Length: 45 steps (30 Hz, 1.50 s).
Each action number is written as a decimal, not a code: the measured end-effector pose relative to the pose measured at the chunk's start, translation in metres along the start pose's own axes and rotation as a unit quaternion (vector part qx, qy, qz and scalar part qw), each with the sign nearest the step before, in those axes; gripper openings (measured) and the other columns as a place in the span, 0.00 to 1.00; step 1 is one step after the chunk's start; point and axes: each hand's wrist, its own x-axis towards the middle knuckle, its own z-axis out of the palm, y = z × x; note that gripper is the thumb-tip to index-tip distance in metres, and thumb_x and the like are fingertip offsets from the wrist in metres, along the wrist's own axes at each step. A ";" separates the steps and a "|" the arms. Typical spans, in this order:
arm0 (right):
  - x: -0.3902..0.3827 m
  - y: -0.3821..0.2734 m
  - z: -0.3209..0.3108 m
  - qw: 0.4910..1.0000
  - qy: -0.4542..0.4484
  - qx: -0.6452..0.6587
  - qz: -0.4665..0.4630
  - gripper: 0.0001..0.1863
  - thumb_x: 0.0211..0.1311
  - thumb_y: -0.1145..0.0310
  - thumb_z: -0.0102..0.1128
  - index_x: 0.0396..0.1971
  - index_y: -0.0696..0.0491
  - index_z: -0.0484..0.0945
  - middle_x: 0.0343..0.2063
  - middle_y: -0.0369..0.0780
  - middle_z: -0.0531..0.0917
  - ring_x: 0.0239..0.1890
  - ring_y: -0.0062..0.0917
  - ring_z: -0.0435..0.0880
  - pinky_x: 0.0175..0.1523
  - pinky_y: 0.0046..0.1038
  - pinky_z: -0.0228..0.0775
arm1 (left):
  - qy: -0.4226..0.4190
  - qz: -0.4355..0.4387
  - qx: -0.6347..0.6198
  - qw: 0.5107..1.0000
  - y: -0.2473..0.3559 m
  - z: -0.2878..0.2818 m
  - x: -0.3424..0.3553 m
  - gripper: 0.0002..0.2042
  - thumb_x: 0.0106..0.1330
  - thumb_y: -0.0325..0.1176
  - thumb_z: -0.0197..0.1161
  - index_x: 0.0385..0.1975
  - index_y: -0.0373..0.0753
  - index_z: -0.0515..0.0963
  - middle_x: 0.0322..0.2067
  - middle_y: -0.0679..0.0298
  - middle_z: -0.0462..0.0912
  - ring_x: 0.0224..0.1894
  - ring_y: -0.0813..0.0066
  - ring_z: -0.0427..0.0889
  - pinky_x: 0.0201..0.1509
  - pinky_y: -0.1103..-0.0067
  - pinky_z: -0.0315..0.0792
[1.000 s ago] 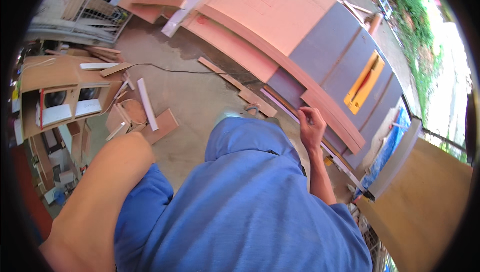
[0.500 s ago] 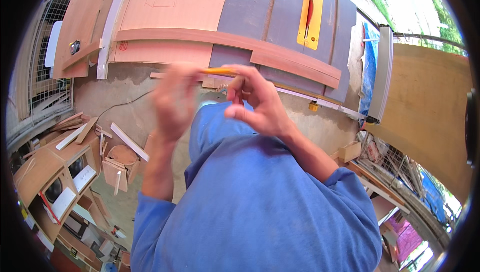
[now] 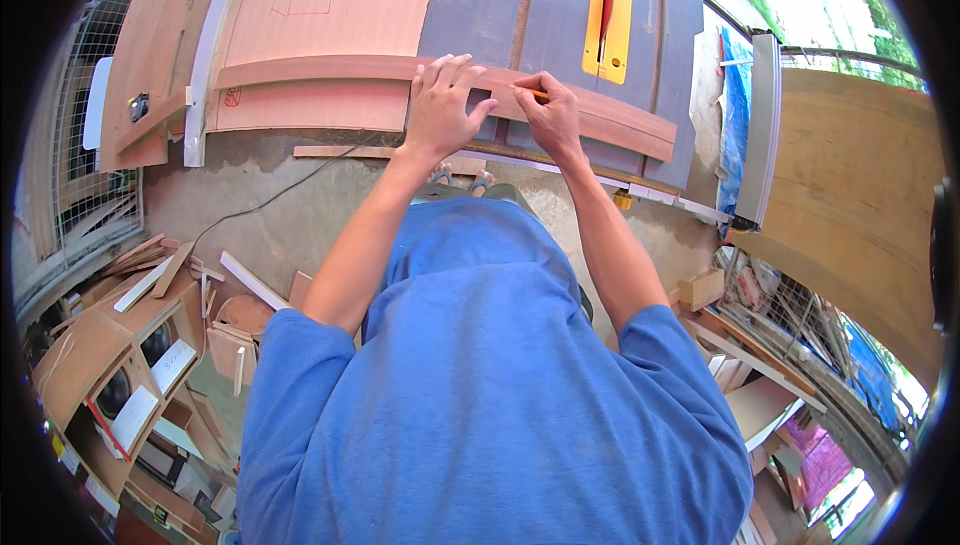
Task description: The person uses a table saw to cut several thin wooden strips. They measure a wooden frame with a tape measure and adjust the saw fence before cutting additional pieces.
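Observation:
A long reddish wooden strip [image 3: 315, 69] lies across the table saw's dark top [image 3: 476, 5] and the pale board to its left; its right part is wider than its left. My left hand [image 3: 443, 110] rests on this strip with fingers spread and thumb out, holding nothing. Just right of it, my right hand [image 3: 552, 121] pinches an orange pencil [image 3: 539, 94]. The pencil's tip points left, at the strip near my left thumb; whether it touches the wood I cannot tell.
Beyond the strip, the yellow insert plate [image 3: 619, 20] has a red part standing in its slot. Line drawings mark the pale board [image 3: 350, 25]. A grey rail [image 3: 760, 135] and brown panel [image 3: 850, 185] stand right. Offcuts and a wooden shelf unit [image 3: 100, 330] sit lower left.
Both hands have moved from near my body out onto the strip. My left hand has opened and come down on it; the pencil is now in my right hand's pinch.

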 end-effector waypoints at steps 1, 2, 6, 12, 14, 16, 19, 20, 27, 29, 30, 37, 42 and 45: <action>0.006 0.002 0.002 1.000 -0.003 -0.012 -0.011 0.09 0.67 0.69 0.70 0.37 0.60 0.86 0.28 0.40 0.88 0.30 0.18 0.86 0.37 0.26 0.77 | -0.014 -0.010 0.026 1.000 -0.001 0.006 -0.002 0.27 0.67 0.51 0.73 0.63 0.49 0.80 0.69 0.59 0.74 0.75 0.55 0.66 0.78 0.46 0.56; 0.012 0.002 0.004 0.999 -0.005 -0.025 -0.023 0.10 0.65 0.68 0.72 0.36 0.60 0.87 0.27 0.41 0.88 0.30 0.20 0.88 0.36 0.28 0.79 | -0.027 -0.020 0.052 0.998 -0.001 0.013 -0.004 0.28 0.66 0.53 0.73 0.64 0.52 0.80 0.72 0.60 0.72 0.78 0.55 0.62 0.79 0.43 0.53; 0.024 0.016 0.014 0.992 -0.021 -0.084 -0.087 0.10 0.64 0.67 0.71 0.34 0.60 0.86 0.30 0.47 0.89 0.32 0.32 0.91 0.37 0.33 0.81 | -0.045 -0.062 0.070 0.995 -0.001 0.031 -0.013 0.28 0.64 0.54 0.75 0.64 0.59 0.81 0.76 0.60 0.65 0.81 0.54 0.56 0.80 0.37 0.48; 0.023 0.022 0.014 0.990 -0.038 -0.107 -0.089 0.11 0.64 0.66 0.71 0.33 0.59 0.86 0.31 0.49 0.89 0.33 0.37 0.92 0.39 0.35 0.81 | -0.063 -0.091 0.057 0.992 0.002 0.032 -0.012 0.27 0.63 0.54 0.76 0.63 0.59 0.82 0.77 0.61 0.65 0.82 0.54 0.55 0.80 0.37 0.50; 0.024 0.022 0.013 0.991 -0.045 -0.095 -0.077 0.11 0.64 0.65 0.70 0.33 0.59 0.86 0.31 0.48 0.89 0.33 0.38 0.92 0.39 0.35 0.81 | -0.058 -0.088 0.058 0.993 0.002 0.033 -0.012 0.27 0.62 0.54 0.76 0.62 0.59 0.82 0.77 0.61 0.65 0.82 0.54 0.55 0.80 0.37 0.50; 0.024 0.022 0.014 0.991 -0.040 -0.095 -0.088 0.11 0.63 0.65 0.70 0.33 0.59 0.86 0.30 0.48 0.89 0.33 0.38 0.91 0.39 0.36 0.81 | -0.056 -0.088 0.056 0.993 0.002 0.033 -0.012 0.27 0.62 0.54 0.76 0.62 0.59 0.82 0.77 0.61 0.65 0.82 0.53 0.55 0.80 0.37 0.51; 0.023 0.021 0.014 0.989 -0.034 -0.108 -0.099 0.10 0.63 0.65 0.70 0.32 0.58 0.86 0.30 0.48 0.89 0.33 0.39 0.91 0.40 0.37 0.81 | -0.057 -0.090 0.051 0.993 0.003 0.032 -0.012 0.27 0.62 0.53 0.76 0.62 0.59 0.82 0.77 0.61 0.65 0.82 0.53 0.55 0.80 0.37 0.51; 0.023 0.021 0.014 0.988 -0.032 -0.115 -0.102 0.10 0.63 0.65 0.69 0.32 0.58 0.86 0.30 0.48 0.89 0.33 0.39 0.91 0.41 0.37 0.81 | -0.057 -0.089 0.049 0.993 0.003 0.032 -0.012 0.27 0.62 0.53 0.76 0.62 0.59 0.82 0.77 0.61 0.65 0.82 0.53 0.55 0.80 0.37 0.51; 0.022 0.015 0.015 0.991 -0.041 -0.098 -0.083 0.09 0.64 0.67 0.68 0.33 0.58 0.85 0.29 0.48 0.90 0.33 0.40 0.91 0.41 0.37 0.81 | -0.062 -0.092 0.054 0.992 0.002 0.032 -0.012 0.28 0.63 0.54 0.75 0.64 0.60 0.81 0.77 0.61 0.65 0.81 0.52 0.55 0.80 0.38 0.51; 0.020 0.015 0.016 0.992 -0.037 -0.091 -0.079 0.09 0.65 0.67 0.68 0.33 0.58 0.85 0.29 0.48 0.90 0.33 0.40 0.91 0.41 0.38 0.81 | -0.059 -0.090 0.056 0.993 0.001 0.032 -0.014 0.28 0.63 0.54 0.75 0.65 0.60 0.81 0.77 0.60 0.65 0.81 0.52 0.55 0.80 0.38 0.51; 0.020 0.015 0.017 0.991 -0.041 -0.099 -0.079 0.09 0.65 0.67 0.68 0.34 0.58 0.85 0.29 0.48 0.90 0.33 0.40 0.91 0.41 0.37 0.81 | -0.057 -0.090 0.057 0.993 0.001 0.032 -0.014 0.29 0.63 0.55 0.75 0.65 0.60 0.81 0.77 0.60 0.65 0.81 0.52 0.55 0.80 0.38 0.51; 0.021 0.017 0.016 0.992 -0.029 -0.105 -0.065 0.10 0.66 0.66 0.69 0.34 0.59 0.85 0.29 0.49 0.89 0.32 0.39 0.91 0.39 0.37 0.81 | -0.074 -0.100 0.054 0.991 0.003 0.033 -0.015 0.28 0.65 0.54 0.74 0.65 0.60 0.80 0.78 0.60 0.63 0.82 0.51 0.54 0.80 0.37 0.51; 0.022 0.019 0.013 0.992 -0.042 -0.105 -0.059 0.12 0.68 0.64 0.69 0.35 0.59 0.85 0.29 0.49 0.89 0.31 0.37 0.91 0.39 0.36 0.80 | -0.074 -0.110 0.038 0.990 0.007 0.032 -0.013 0.27 0.65 0.52 0.74 0.65 0.59 0.81 0.79 0.59 0.63 0.83 0.52 0.52 0.82 0.38 0.47; 0.024 0.015 0.021 0.992 -0.048 -0.109 -0.049 0.14 0.70 0.61 0.69 0.36 0.59 0.86 0.28 0.47 0.89 0.30 0.32 0.89 0.38 0.35 0.80 | -0.065 -0.117 0.040 0.990 0.006 0.029 -0.014 0.27 0.64 0.53 0.74 0.64 0.60 0.81 0.78 0.59 0.63 0.83 0.51 0.52 0.81 0.36 0.49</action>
